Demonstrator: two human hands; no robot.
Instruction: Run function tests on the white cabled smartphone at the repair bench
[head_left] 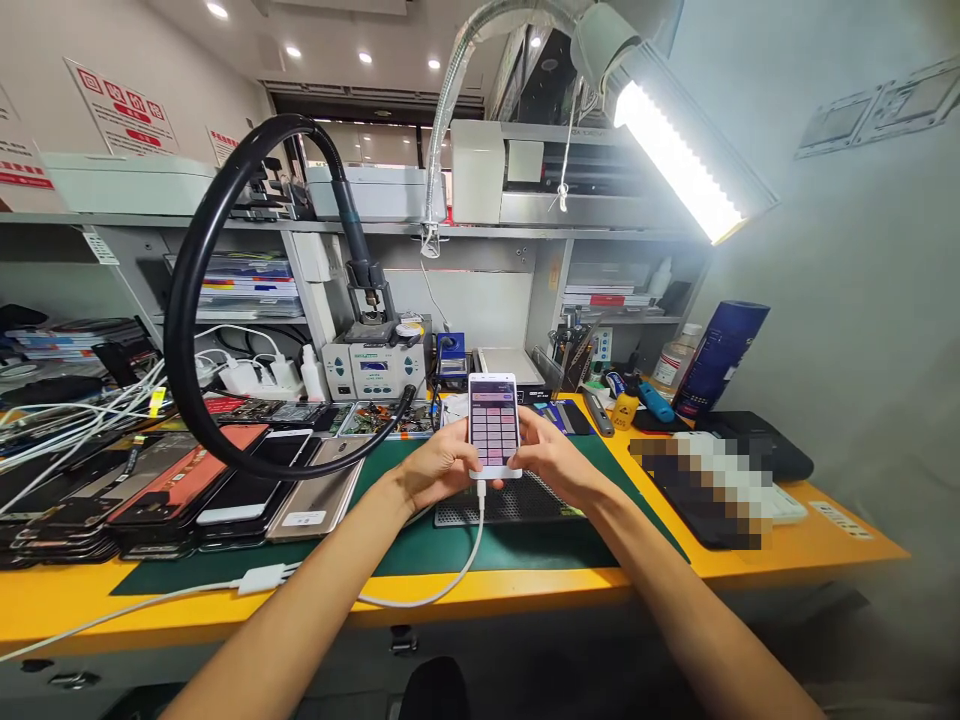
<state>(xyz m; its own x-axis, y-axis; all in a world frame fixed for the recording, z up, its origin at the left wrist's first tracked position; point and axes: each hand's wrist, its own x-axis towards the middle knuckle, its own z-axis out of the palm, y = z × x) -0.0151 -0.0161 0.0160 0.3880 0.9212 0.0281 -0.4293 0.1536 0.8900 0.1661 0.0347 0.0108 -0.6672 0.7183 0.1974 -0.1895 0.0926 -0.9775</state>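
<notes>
Both my hands hold a white smartphone [494,425] upright over the workbench, its lit screen showing a grid of pinkish and dark tiles. My left hand [442,465] grips the phone's lower left side, with the thumb at the bottom corner of the screen. On the opposite side my right hand [551,455] is closed round the phone, thumb near the lower right corner. A white charging cable [481,520] is plugged into the bottom edge and curves down to the left. Beneath the hands lies a black perforated mat [495,508] on a green work mat [405,555].
Stacked phones [255,490] cover the bench's left side. A hot-air station [373,365] stands behind them, its thick black hose [176,300] looping forward. A bright lamp [679,160] hangs at upper right. Below it are a blue canister [721,358], small bottles [625,410] and a dark phone [690,500].
</notes>
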